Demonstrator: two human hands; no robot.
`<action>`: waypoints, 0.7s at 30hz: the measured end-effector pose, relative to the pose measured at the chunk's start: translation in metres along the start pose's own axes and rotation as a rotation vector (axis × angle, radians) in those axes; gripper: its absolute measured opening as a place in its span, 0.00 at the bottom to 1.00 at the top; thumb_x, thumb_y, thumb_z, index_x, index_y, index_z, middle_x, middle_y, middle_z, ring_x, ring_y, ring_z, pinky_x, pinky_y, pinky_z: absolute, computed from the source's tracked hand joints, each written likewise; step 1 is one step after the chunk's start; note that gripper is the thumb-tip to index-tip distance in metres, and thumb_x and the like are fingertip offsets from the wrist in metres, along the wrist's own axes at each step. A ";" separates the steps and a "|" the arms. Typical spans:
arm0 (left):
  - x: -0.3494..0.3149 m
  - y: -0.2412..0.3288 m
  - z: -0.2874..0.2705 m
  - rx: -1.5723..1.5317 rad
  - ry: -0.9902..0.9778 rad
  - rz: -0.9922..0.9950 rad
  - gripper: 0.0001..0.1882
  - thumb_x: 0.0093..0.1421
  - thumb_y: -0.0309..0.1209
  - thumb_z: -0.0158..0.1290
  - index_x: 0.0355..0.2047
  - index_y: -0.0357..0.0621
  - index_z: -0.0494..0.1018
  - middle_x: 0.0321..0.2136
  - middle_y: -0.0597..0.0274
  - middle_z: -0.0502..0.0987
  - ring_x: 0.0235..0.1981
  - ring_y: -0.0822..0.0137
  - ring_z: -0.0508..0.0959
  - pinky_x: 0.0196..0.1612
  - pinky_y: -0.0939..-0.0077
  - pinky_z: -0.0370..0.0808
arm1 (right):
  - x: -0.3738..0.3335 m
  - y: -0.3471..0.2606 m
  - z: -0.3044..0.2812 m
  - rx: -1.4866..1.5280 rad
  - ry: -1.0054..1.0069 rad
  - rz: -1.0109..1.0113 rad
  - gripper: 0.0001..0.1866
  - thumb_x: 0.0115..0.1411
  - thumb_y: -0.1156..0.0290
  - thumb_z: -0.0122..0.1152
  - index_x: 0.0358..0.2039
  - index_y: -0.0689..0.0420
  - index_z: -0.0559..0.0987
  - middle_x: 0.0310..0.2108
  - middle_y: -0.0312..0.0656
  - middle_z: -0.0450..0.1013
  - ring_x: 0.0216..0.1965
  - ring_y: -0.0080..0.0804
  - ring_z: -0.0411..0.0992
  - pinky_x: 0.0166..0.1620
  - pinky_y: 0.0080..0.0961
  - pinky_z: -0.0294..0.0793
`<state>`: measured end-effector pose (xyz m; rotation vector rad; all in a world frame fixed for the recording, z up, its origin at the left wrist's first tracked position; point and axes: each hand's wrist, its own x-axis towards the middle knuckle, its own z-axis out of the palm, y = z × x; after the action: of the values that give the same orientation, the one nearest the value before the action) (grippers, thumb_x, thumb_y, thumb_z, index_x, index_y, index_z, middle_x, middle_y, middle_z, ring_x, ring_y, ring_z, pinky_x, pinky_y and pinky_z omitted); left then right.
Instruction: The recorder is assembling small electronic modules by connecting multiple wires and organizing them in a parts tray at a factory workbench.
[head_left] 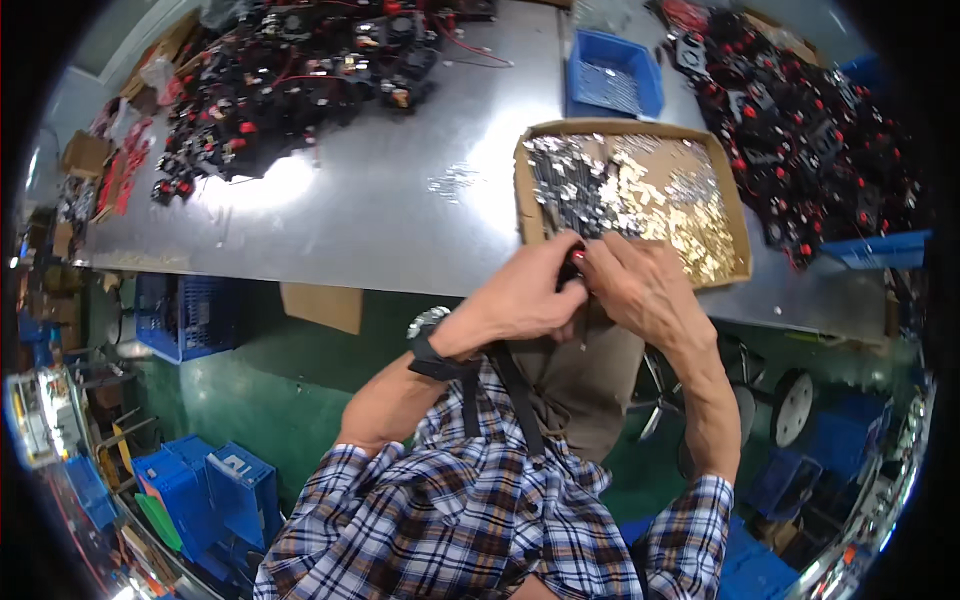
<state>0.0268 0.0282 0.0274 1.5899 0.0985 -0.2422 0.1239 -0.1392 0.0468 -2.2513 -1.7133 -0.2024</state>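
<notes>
My left hand (525,292) and my right hand (640,288) meet at the near edge of a shallow cardboard tray (741,205). Pinched between their fingertips is a small black part with a red spot (577,257), mostly covered by the fingers, so its exact kind cannot be made out. Both hands are closed on it. In the tray lie many small metal pieces: gold-coloured ones (700,240) at the right and silver ones (560,160) at the left, among dark strips.
Behind the tray stands a blue bin (655,98) of small silver pieces. Heaps of black parts with red bits lie at the far left (290,110) and right (820,150) of the metal table (380,235). Loose thin pins (455,183) lie mid-table. Blue crates (240,490) stand on the green floor.
</notes>
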 end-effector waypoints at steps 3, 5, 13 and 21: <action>-0.004 0.014 -0.003 0.059 0.014 -0.069 0.19 0.65 0.27 0.49 0.56 0.33 0.66 0.23 0.56 0.79 0.22 0.66 0.83 0.26 0.72 0.78 | 0.002 0.002 0.011 0.002 0.030 0.021 0.11 0.63 0.70 0.64 0.28 0.56 0.72 0.23 0.41 0.71 0.22 0.41 0.75 0.25 0.36 0.73; -0.002 0.006 -0.002 0.076 0.029 -0.030 0.21 0.65 0.26 0.50 0.58 0.32 0.65 0.29 0.57 0.80 0.23 0.68 0.82 0.27 0.73 0.79 | 0.000 0.001 0.015 0.018 0.009 0.114 0.12 0.64 0.67 0.64 0.27 0.57 0.72 0.24 0.42 0.75 0.21 0.40 0.75 0.24 0.36 0.72; -0.001 -0.002 -0.003 0.047 -0.002 -0.042 0.18 0.65 0.22 0.47 0.56 0.33 0.66 0.33 0.58 0.79 0.23 0.69 0.81 0.26 0.75 0.80 | -0.010 -0.004 0.032 0.163 0.257 0.091 0.11 0.57 0.68 0.71 0.34 0.58 0.78 0.18 0.41 0.73 0.21 0.38 0.75 0.23 0.34 0.72; 0.005 -0.018 0.002 0.107 0.120 0.151 0.15 0.63 0.24 0.49 0.50 0.34 0.69 0.30 0.54 0.80 0.26 0.67 0.83 0.25 0.72 0.79 | -0.016 -0.019 0.009 0.196 0.178 0.071 0.23 0.61 0.63 0.67 0.53 0.60 0.75 0.36 0.46 0.80 0.37 0.47 0.79 0.50 0.40 0.76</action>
<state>0.0272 0.0265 0.0087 1.7089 0.0588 -0.0342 0.1004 -0.1467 0.0363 -2.0816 -1.4913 -0.2030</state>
